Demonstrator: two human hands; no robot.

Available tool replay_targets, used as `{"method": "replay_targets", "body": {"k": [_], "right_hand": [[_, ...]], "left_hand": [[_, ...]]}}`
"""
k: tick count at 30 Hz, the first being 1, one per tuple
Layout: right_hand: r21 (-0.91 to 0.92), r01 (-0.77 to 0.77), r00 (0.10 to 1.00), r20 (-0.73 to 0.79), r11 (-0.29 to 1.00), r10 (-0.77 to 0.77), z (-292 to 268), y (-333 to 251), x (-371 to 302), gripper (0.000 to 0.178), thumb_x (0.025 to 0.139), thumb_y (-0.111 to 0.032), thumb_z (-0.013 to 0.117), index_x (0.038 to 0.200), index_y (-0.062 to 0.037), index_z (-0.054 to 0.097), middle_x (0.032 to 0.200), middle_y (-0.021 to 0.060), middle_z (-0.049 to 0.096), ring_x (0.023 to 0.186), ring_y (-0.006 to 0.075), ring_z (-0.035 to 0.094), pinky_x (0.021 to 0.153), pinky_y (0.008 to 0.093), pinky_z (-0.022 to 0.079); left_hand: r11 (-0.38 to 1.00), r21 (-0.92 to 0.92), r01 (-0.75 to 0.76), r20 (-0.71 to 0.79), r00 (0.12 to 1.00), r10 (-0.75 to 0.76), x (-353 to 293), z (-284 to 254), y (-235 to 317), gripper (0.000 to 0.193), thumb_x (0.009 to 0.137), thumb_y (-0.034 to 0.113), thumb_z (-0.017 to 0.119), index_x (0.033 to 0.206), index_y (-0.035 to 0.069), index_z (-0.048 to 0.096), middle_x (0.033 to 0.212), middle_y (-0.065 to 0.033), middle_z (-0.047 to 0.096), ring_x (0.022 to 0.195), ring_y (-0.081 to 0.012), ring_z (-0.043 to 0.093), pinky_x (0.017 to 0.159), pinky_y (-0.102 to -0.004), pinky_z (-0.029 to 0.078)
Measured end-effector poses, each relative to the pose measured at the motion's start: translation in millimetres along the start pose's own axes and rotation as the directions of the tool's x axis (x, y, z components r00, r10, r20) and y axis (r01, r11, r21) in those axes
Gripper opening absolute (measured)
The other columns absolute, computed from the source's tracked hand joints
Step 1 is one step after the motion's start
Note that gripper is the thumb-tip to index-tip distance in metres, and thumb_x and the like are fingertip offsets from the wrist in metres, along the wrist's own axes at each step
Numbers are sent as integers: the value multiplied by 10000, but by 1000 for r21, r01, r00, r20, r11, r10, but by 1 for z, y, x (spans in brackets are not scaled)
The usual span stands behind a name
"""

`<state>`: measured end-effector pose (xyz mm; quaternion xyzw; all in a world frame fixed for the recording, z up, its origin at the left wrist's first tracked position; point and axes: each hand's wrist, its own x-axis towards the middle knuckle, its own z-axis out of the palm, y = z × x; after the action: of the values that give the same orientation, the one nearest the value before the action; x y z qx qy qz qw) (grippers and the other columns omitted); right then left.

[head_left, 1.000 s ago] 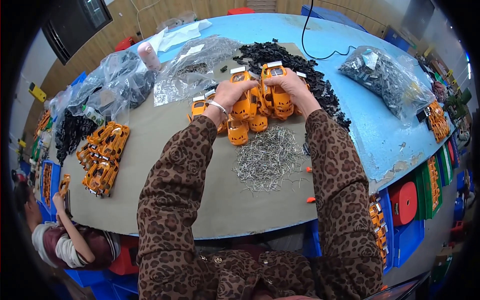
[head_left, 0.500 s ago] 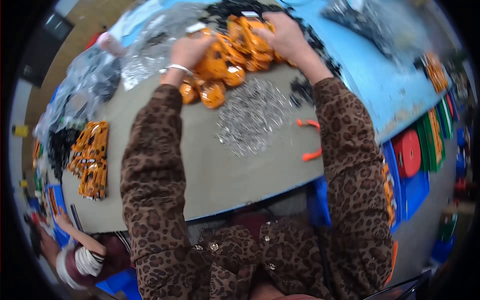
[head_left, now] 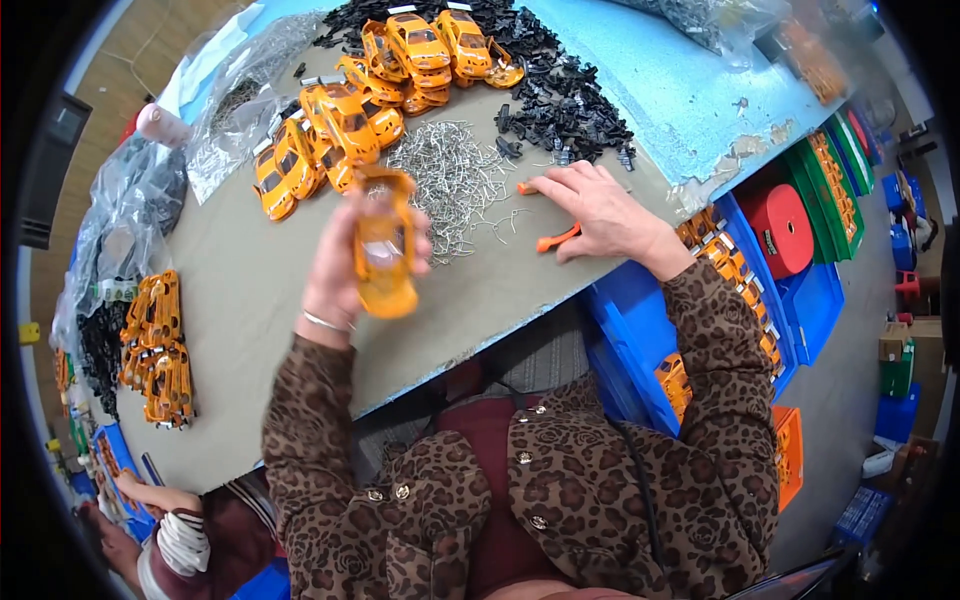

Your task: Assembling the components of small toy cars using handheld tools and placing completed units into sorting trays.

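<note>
My left hand (head_left: pixel 335 262) is closed around an orange toy car body (head_left: pixel 386 292), turned so its hollow underside shows. To the right, my right hand (head_left: pixel 612 215) lies over orange-handled pliers (head_left: pixel 557 239), fingers at the upper handle and thumb at the lower one; the hand hides the pliers' head. Between the hands spreads a pile of small bent metal wire pieces (head_left: pixel 440 180). Beyond my left hand sits a stacked heap of orange toy car bodies (head_left: pixel 340 120). Small black plastic parts (head_left: pixel 565 105) lie loose behind and to the right of the wire pieces.
More orange car bodies (head_left: pixel 158 345) are stacked on the left of the table, beside black parts and plastic bags (head_left: pixel 130 190). Blue bins (head_left: pixel 640 330) holding car bodies and a red spool (head_left: pixel 778 230) stand at the right edge. Another person's arm (head_left: pixel 165 497) shows at lower left.
Both hands have left the heap of car bodies, which now rests on the table. My left hand has come nearer with one body; my right hand has moved down onto the pliers.
</note>
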<state>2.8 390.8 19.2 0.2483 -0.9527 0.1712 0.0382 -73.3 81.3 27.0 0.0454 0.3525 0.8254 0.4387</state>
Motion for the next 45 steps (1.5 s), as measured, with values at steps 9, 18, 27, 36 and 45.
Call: {"method": "replay_targets", "body": {"k": [9, 18, 27, 36, 45], "right_hand": [[744, 15, 752, -449, 668, 483, -24, 16, -24, 508, 762, -39, 554, 1252, -19, 423, 1126, 102, 526, 940, 191, 551, 836, 350, 483], [773, 540, 433, -595, 333, 677, -42, 24, 24, 561, 818, -297, 670, 1211, -8, 393, 1052, 104, 520, 930, 186, 518, 811, 371, 477], [751, 525, 54, -498, 400, 865, -4, 42, 46, 550, 780, -404, 705, 1124, -65, 441, 971, 68, 503, 905, 198, 501, 820, 449, 455], [777, 471, -25, -461, 418, 887, 0, 32, 51, 533, 783, -401, 707, 1096, -68, 432, 937, 50, 469, 847, 149, 480, 654, 304, 474], [797, 384, -22, -496, 465, 868, 6, 22, 53, 448, 838, -307, 645, 1124, -38, 429, 927, 64, 492, 753, 136, 491, 591, 276, 454]], "left_hand": [[943, -225, 246, 193, 960, -205, -13, -21, -78, 684, 873, 528, 496, 1272, -16, 381, 964, -173, 572, 815, -258, 619, 667, -406, 548], [951, -223, 214, 168, 969, -179, -11, -21, -72, 748, 849, 541, 529, 1285, -40, 356, 966, -171, 550, 805, -244, 603, 658, -401, 538], [949, -228, 217, 182, 967, -177, -9, -20, -72, 705, 857, 474, 551, 1299, -34, 342, 990, -177, 553, 837, -248, 611, 706, -409, 542], [954, -217, 206, 194, 967, -165, -10, -22, -74, 697, 859, 458, 557, 1297, -40, 341, 998, -178, 550, 849, -252, 613, 705, -416, 548], [962, -228, 150, 233, 968, -96, -10, -25, -79, 715, 869, 517, 511, 1294, -34, 350, 1007, -175, 551, 866, -250, 613, 727, -433, 552]]}}
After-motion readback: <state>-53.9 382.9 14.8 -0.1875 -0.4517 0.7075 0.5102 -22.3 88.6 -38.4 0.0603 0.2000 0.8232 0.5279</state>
